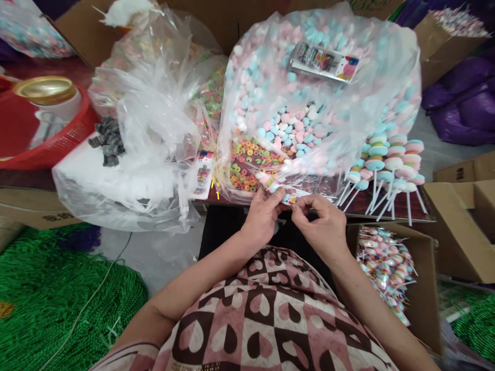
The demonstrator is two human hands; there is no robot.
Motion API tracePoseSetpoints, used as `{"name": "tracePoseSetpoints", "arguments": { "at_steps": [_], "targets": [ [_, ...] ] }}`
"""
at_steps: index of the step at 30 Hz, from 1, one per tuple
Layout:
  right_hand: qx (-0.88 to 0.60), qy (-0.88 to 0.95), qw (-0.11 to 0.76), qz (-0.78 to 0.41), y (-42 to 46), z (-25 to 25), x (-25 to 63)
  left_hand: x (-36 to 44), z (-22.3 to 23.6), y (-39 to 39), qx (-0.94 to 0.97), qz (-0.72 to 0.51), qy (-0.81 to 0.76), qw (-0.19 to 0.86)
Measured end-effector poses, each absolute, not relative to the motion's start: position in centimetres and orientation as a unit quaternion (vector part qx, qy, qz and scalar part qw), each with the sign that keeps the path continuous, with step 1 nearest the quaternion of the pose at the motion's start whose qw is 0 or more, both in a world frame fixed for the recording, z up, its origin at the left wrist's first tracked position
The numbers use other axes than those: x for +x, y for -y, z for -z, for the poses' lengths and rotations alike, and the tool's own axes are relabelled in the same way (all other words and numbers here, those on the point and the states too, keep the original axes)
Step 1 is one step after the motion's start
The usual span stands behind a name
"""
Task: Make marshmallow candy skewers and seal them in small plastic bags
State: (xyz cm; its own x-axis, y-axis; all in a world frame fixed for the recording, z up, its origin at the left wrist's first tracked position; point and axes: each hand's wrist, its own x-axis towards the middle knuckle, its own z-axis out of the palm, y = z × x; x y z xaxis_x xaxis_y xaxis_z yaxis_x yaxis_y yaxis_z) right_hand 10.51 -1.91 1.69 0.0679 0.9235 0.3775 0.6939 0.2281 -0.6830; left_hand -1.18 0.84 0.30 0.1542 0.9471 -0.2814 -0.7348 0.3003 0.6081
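"Head view, work in hand: where is the candy stick (266, 180), and how is it gripped?"

"It lies tilted above the near edge of the table (23, 178). The left hand (266, 211) closes around it, thumb on top. Thumb and fingertips of the right hand (323, 221) are drawn together at its near end, apparently pinching the printed wrapper (288, 198)."

"How far along is this piece?"

"Judged by the film around it, the wrapping is well advanced. Whether the end is fastened cannot be told; the fingers cover it."

"And the batch as a whole?"

"Two groups mark the stages. Finished pieces: wrapped sticks (382, 263), heaped in the open carton (429, 309) below the table at right. Pieces apparently left to wrap: bare sticks (394, 159), threaded with pastel candies, clustered at the table's right end, their white stems pointing toward the worker."

"Which supplies remain?"

"A stack of flat wrappers (325, 62) rests on the large clear bag (402, 56). Loose marshmallows (294, 129) and ring candies (251, 159) lie beyond the hands, so threading material is also left. Exact counts cannot be read."
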Motion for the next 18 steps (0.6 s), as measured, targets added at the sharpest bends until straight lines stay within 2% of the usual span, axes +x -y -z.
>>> {"name": "tracePoseSetpoints", "arguments": {
  "at_steps": [3,6,13,15,18],
  "targets": [
    [-0.610,0.679,0.401,-0.079,1.9,-1.2,10.4,-1.1,-0.1,-1.1,0.172,-0.592,-0.312,0.723],
    [-0.621,0.646,0.430,-0.110,1.9,-1.0,9.9,-0.9,0.0,-1.2,0.175,-0.596,-0.318,0.716],
    [-0.544,0.497,0.521,-0.431,1.6,-2.2,10.5,-1.6,-0.1,-1.5,0.156,-0.582,-0.335,0.724],
    [-0.536,0.478,0.545,-0.432,1.4,-2.4,11.2,-1.9,0.0,-1.5,0.140,-0.570,-0.330,0.739],
    [-0.552,0.531,0.534,-0.357,1.3,-2.5,11.8,-2.0,-0.2,-1.4,0.142,-0.553,-0.307,0.761]
  ]
}}
